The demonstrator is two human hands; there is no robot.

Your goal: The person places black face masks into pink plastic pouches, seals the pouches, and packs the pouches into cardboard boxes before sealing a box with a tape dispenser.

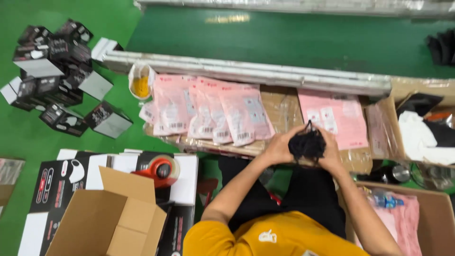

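The left hand (278,148) and the right hand (330,152) are drawn close together, both closed around a black bundle (307,143) of what looks like cord or fabric. The bundle sits between the two palms, the left hand gripping its nine o'clock side and the right hand its three o'clock side, with a thin black end poking up at twelve o'clock. What exactly the bundle is cannot be told.

Nearest the person, at seven o'clock from the hands, stands an open brown cardboard box (111,218) on flat black-and-white printed cartons (57,182). An orange tape dispenser (161,169) rests on those cartons, at about nine o'clock from the hands. At four o'clock an open carton (438,213) holds pink packets and a small plastic bottle (386,201).

Just beyond the hands, from ten to eleven o'clock, a row of pink pouches (208,111) lies overlapping on brown cardboard, and one larger pink bag (336,116) lies at one o'clock. At three o'clock another box (384,125) holds white and black cloth.

Farther off, at ten o'clock on the green floor (14,137), a heap of small black boxes (57,76) lies scattered. A green conveyor belt (284,38) runs across the top, at twelve o'clock.
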